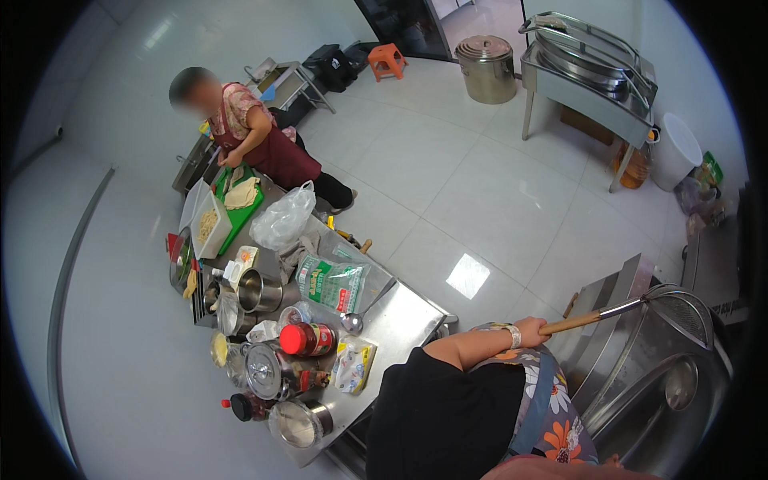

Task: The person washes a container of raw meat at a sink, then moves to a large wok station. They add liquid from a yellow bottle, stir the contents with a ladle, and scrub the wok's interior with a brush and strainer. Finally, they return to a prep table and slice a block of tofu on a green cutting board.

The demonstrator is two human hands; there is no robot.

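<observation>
My left hand, with a bracelet at the wrist, is closed round the wooden handle of a wire-mesh skimmer. The skimmer head is over the rim of a large metal wok at the lower right. A metal ladle rests inside the wok. Only fingertips of what appears to be my right hand show at the bottom edge; whether it holds anything is hidden. A floral apron covers my front.
A steel table at left bears a red-lidded jar, pots, a plastic bag and a green cutting board with dough sheets. A co-worker stands at its far end. Beyond are an orange stool and a lidded steel pot.
</observation>
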